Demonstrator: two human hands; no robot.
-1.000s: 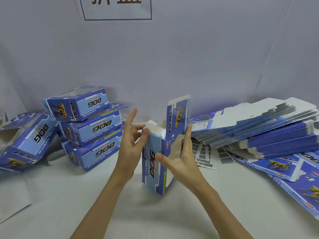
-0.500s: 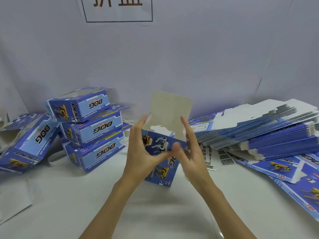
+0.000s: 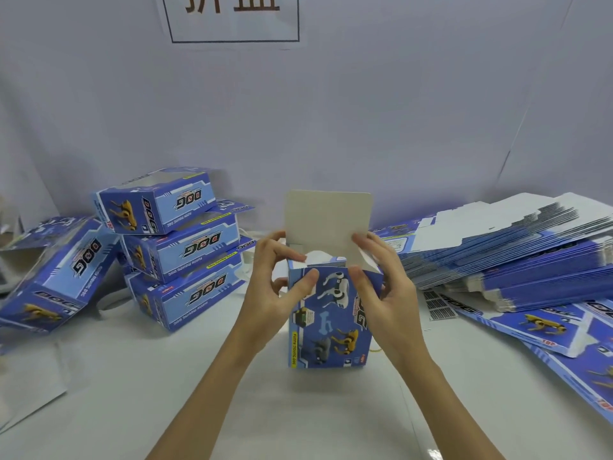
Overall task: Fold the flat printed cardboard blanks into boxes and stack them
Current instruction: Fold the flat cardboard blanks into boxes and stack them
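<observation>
Since half a second ago the half-formed box has been turned upright: it now stands on end on the white table, its printed face with the toy dogs square to the camera, and its plain grey lid flap points straight up rather than leaning.

Far left, a folded box lies tilted on the table. Just right of it is a stack of three finished boxes, each reading "DOG" upside down from this view, the top one set slightly askew.

At the centre, the left hand grips the box's upper left corner: its thumb lies across the printed front near the top edge, while the curled fingers reach over the rim, the fingertips at the base of the lid flap. The right hand grasps the upper right corner in mirror fashion, thumb pressed on the front panel, fingers curled up behind the right side flap, with one fingertip touching the lid flap's lower right edge. Both forearms come up from the bottom edge of the view.

Right of the hands, a thick pile of flat blanks rests against the backdrop, fanned out. Loose blanks lie printed side up in front of it, running off the right edge.
</observation>
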